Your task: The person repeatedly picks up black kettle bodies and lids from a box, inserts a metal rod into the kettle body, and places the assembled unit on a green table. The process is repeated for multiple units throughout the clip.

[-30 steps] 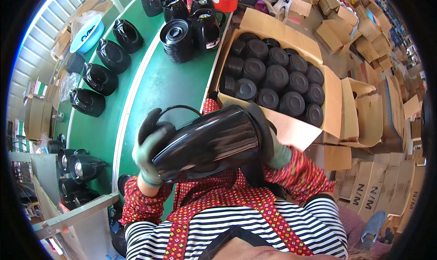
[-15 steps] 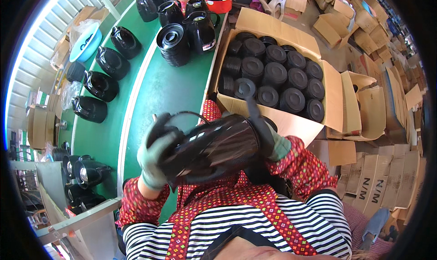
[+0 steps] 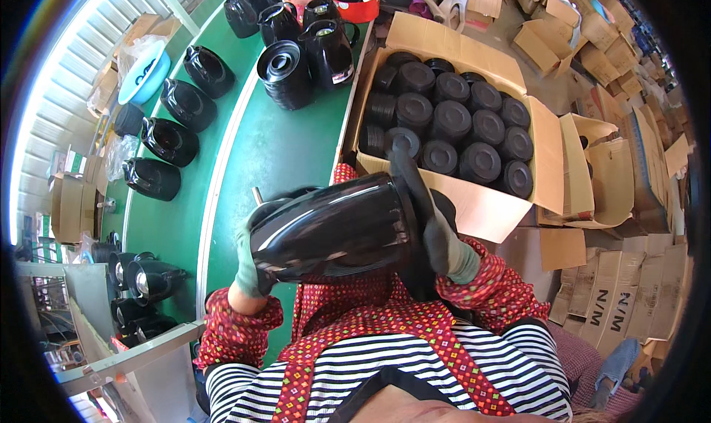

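Note:
A glossy black thermal jug (image 3: 333, 230) lies tilted on its side between my two gloved hands, in front of my body. My left hand (image 3: 255, 253) is closed around its left end, where the handle side is mostly hidden behind the body. Against the wide base at the right end, my right hand (image 3: 433, 230) presses with its palm, long fingers reaching up along the rim. A dark rounded shape (image 3: 444, 207) shows just behind the right hand; I cannot tell what it is.
Black jugs (image 3: 170, 140) line the green bench (image 3: 252, 149) on the left. A stack of black discs (image 3: 283, 75) stands beside more jugs at the back. On the right, an open carton (image 3: 474, 205) holds stacked black round parts. A blue basin (image 3: 144, 75) sits far left.
The jug has turned about its length and shows its smooth side now; its handle has gone behind it. My left hand has shifted lower around the end. The right hand stays at the base.

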